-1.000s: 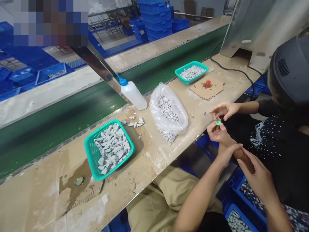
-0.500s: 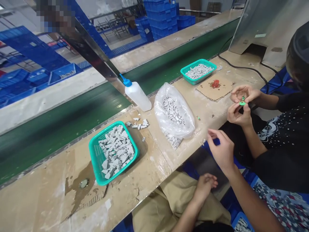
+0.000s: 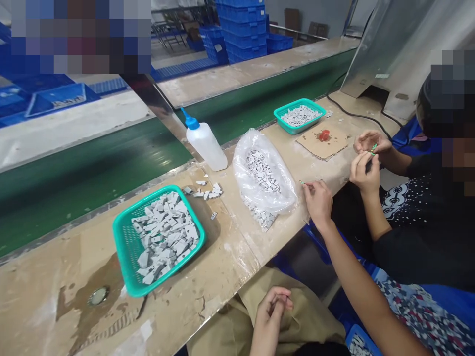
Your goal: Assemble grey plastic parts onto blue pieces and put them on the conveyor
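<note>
I'm holding my right hand (image 3: 319, 198) over the table (image 3: 237, 247), its fingertips meeting at the green piece (image 3: 302, 182) just beside the plastic bag (image 3: 280, 198); I can't tell whether they are gripping it. My left hand (image 3: 272, 311) is hovering by the trousers (image 3: 308, 316), fingers loosely curled and released, holding nothing that I can see. The near basket (image 3: 129, 267) is holding grey pieces (image 3: 166, 232), and the bottle (image 3: 208, 148) is standing behind the bag. Nearby, a co-worker's hands (image 3: 365, 165) are pinching something green (image 3: 373, 150).

Small green piece (image 3: 302, 182) in the right hand (image 3: 319, 200) (plastic bag (image 3: 282, 200) just beside).
</note>
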A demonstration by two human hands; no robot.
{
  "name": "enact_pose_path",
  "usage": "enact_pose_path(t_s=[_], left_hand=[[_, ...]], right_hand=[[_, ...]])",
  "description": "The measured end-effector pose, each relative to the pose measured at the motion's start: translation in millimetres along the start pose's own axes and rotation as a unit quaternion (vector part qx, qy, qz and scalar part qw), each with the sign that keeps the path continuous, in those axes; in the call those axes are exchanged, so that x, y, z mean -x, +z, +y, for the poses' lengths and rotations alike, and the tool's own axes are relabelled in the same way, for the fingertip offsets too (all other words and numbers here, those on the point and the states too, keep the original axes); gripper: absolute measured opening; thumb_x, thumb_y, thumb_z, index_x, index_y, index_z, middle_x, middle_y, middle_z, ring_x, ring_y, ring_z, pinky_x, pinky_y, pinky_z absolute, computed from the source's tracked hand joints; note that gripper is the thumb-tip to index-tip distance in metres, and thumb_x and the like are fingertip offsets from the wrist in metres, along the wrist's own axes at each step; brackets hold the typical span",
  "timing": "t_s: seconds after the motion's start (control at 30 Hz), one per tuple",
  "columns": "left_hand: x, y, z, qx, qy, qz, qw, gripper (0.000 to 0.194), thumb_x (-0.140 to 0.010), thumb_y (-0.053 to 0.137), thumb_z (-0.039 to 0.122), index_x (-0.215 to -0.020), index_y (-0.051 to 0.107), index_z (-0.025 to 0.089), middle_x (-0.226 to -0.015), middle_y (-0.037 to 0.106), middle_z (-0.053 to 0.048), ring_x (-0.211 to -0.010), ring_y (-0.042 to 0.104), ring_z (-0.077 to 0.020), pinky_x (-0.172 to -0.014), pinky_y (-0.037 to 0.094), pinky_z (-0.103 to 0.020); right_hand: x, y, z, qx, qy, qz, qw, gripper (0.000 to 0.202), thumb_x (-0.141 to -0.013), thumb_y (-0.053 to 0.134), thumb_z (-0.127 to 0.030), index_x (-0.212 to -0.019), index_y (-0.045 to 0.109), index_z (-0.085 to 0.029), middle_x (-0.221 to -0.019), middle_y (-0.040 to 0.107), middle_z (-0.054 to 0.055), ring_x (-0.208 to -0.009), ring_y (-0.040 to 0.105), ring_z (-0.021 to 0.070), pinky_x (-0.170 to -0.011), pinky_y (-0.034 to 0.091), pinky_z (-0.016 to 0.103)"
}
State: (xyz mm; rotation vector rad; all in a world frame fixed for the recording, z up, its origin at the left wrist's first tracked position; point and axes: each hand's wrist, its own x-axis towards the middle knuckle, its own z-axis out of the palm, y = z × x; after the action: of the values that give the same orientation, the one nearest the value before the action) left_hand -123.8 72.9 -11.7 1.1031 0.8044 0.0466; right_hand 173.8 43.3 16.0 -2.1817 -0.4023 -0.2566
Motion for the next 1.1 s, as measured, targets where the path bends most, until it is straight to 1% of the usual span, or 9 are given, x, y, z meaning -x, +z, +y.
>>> enact_pose_path(t_s=[0.1, 0.17, 0.23, 0.33, 0.47, 0.6, 0.77, 0.97, 1.1], left_hand=[[16.9, 1.0, 23.9, -0.014, 0.019, 0.004, 1.0, 0.046, -0.086, 0.072, 0.064, -0.091, 0.075, 0.018, -0.078, 0.07, -0.004, -0.08, 0.064, -0.0195, -0.08, 0.048, -0.025], [26.2, 1.9, 41.3, -0.017, 0.039, 0.026, 0.999, 0.042, -0.087, 0.073, 0.061, -0.093, 0.077, 0.02, -0.078, 0.069, -0.004, -0.08, 0.065, -0.0185, -0.08, 0.05, -0.024], [32.0, 2.6, 59.3, -0.011, 0.074, 0.044, 0.996, 0.038, -0.088, 0.074, 0.057, -0.095, 0.078, 0.02, -0.077, 0.069, -0.004, -0.076, 0.065, -0.0167, -0.076, 0.052, -0.022], [35.7, 1.9, 84.4, 0.007, 0.14, 0.057, 0.989, 0.032, -0.088, 0.075, 0.051, -0.102, 0.08, 0.022, -0.082, 0.07, -0.005, -0.072, 0.063, -0.0139, -0.07, 0.053, -0.02], [41.6, -1.9, 104.0, 0.032, 0.222, 0.073, 0.972, 0.026, -0.088, 0.079, 0.039, -0.111, 0.08, 0.026, -0.089, 0.07, -0.004, -0.08, 0.064, -0.0125, -0.076, 0.052, -0.018], [52.9, -7.5, 105.1, 0.064, 0.265, 0.076, 0.959, 0.024, -0.087, 0.081, 0.037, -0.109, 0.081, 0.027, -0.089, 0.07, -0.005, -0.08, 0.064, -0.0139, -0.076, 0.053, -0.021], [62.5, -16.8, 97.4, 0.075, 0.307, 0.105, 0.943, 0.006, -0.086, 0.083, 0.03, -0.089, 0.083, 0.025, -0.085, 0.074, -0.006, -0.077, 0.067, -0.0153, -0.076, 0.055, -0.024], [65.5, -18.0, 81.7, 0.168, 0.277, 0.137, 0.936, 0.005, -0.086, 0.082, 0.028, -0.089, 0.082, 0.024, -0.079, 0.075, -0.002, -0.063, 0.065, -0.0092, -0.062, 0.053, -0.016], [68.7, -13.3, 76.6, 0.228, 0.23, 0.142, 0.935, 0.02, -0.085, 0.083, 0.037, -0.085, 0.076, 0.018, -0.069, 0.067, 0.001, -0.061, 0.063, -0.0094, -0.061, 0.053, -0.017]], right_hand=[[18.4, -23.1, -11.8, -0.078, -0.006, -0.006, 0.997, 0.027, -0.092, 0.06, -0.038, -0.093, 0.073, -0.014, -0.089, 0.066, 0.01, -0.075, 0.061, 0.0215, -0.072, 0.052, 0.035], [42.1, -42.8, -28.6, -0.135, -0.013, -0.043, 0.99, 0.028, -0.095, 0.061, -0.042, -0.092, 0.072, -0.016, -0.089, 0.067, 0.008, -0.075, 0.063, 0.0195, -0.068, 0.053, 0.031], [69.6, -62.5, -50.5, -0.203, -0.022, -0.109, 0.973, 0.023, -0.096, 0.064, -0.04, -0.091, 0.072, -0.019, -0.087, 0.066, 0.004, -0.075, 0.064, 0.0163, -0.067, 0.053, 0.025], [104.3, -84.8, -82.3, -0.305, -0.022, -0.236, 0.922, 0.014, -0.097, 0.067, -0.031, -0.087, 0.073, -0.022, -0.078, 0.062, -0.001, -0.069, 0.06, 0.011, -0.062, 0.049, 0.018], [129.0, -95.3, -105.7, -0.33, -0.022, -0.33, 0.884, 0.016, -0.098, 0.068, -0.03, -0.086, 0.074, -0.022, -0.078, 0.062, 0.0, -0.073, 0.06, 0.0116, -0.066, 0.049, 0.018], [140.9, -97.4, -112.2, -0.316, -0.027, -0.395, 0.862, 0.012, -0.099, 0.068, -0.028, -0.089, 0.074, -0.024, -0.083, 0.063, 0.0, -0.077, 0.061, 0.0123, -0.069, 0.048, 0.019], [151.7, -98.7, -119.0, -0.286, -0.055, -0.435, 0.852, 0.009, -0.099, 0.068, -0.024, -0.094, 0.074, -0.027, -0.086, 0.064, -0.001, -0.08, 0.061, 0.0119, -0.072, 0.048, 0.02], [167.2, -92.0, -131.1, -0.309, -0.048, -0.408, 0.858, 0.009, -0.099, 0.069, -0.025, -0.1, 0.076, -0.03, -0.09, 0.066, -0.002, -0.083, 0.063, 0.0113, -0.074, 0.049, 0.018], [175.3, -87.5, -134.3, -0.319, -0.048, -0.383, 0.865, 0.009, -0.097, 0.071, -0.025, -0.102, 0.077, -0.028, -0.093, 0.069, 0.001, -0.084, 0.065, 0.014, -0.075, 0.052, 0.021]])
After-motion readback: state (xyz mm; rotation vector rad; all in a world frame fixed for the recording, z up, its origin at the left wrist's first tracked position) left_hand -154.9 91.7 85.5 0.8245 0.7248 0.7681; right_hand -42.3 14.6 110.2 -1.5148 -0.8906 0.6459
